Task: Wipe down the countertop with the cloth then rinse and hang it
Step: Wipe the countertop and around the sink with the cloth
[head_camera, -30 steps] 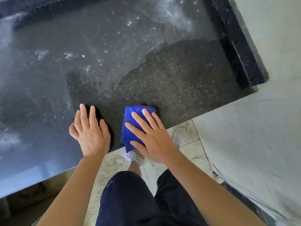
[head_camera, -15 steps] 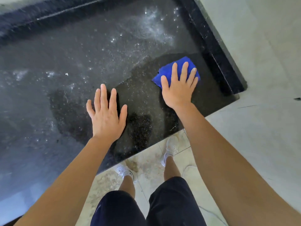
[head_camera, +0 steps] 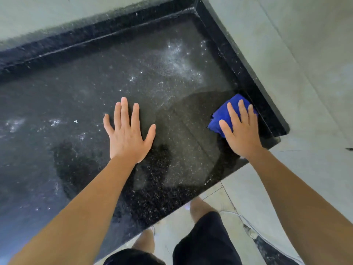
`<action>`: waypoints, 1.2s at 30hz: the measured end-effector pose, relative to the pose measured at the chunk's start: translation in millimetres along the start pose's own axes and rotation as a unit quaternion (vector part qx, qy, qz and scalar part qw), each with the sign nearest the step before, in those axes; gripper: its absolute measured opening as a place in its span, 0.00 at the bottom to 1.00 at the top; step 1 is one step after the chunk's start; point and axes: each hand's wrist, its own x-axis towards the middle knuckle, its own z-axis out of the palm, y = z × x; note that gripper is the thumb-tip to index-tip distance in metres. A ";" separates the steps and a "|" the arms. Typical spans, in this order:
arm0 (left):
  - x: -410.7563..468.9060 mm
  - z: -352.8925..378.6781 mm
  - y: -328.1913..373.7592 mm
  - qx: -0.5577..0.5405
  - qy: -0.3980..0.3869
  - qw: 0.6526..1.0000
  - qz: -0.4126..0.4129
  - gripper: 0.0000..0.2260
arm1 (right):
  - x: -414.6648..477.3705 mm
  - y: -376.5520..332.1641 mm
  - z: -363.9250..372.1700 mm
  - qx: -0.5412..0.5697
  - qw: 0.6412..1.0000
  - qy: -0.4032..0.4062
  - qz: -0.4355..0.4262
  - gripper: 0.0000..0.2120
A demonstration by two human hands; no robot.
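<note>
R hand [head_camera: 241, 131] slid cloth [head_camera: 222, 119] from countertop [head_camera: 95, 83] front to right rim [head_camera: 270, 109] (touching it) — L hand [head_camera: 128, 138] moved further in.

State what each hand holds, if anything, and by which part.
Nothing is gripped. The right hand presses flat on top of the blue cloth; the left hand rests flat on the countertop.

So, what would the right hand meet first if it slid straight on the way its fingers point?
Most likely the raised rim along the countertop's side, just beyond the cloth under the right hand; the cloth's front would touch it first. The gap is hard to judge.
</note>
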 end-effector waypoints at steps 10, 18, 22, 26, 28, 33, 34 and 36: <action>6.0 -0.9 -0.3 0.022 -0.025 0.999 -0.031 0.36 | 155.0 -118.8 -17.8 0.056 0.995 0.024 -0.074 0.30; 10.3 -6.0 4.7 0.033 -0.036 0.998 -0.046 0.37 | 99.8 -94.9 -7.4 0.032 0.966 0.033 -0.255 0.27; 11.2 -6.5 3.9 0.044 -0.038 0.997 -0.044 0.37 | 122.6 -54.0 -18.0 0.030 0.987 0.049 -0.151 0.28; 12.7 -6.9 3.7 0.046 -0.045 0.997 -0.046 0.37 | 203.7 -85.5 -33.7 0.055 0.994 0.058 -0.077 0.31; 12.4 -7.2 4.3 0.047 -0.046 0.997 -0.047 0.37 | 231.4 -118.0 -36.7 0.057 0.993 0.056 -0.085 0.31; 13.6 -8.0 4.8 0.046 -0.040 0.997 -0.047 0.37 | 225.5 -159.6 -28.0 0.048 0.978 0.066 -0.193 0.31; 13.9 -7.9 4.6 0.046 -0.039 0.997 -0.045 0.37 | 214.5 -156.9 -24.3 0.050 0.973 0.067 -0.217 0.30; 13.5 -7.2 4.1 0.048 -0.040 0.997 -0.043 0.37 | 192.8 -141.6 -16.7 0.049 0.966 0.063 -0.245 0.29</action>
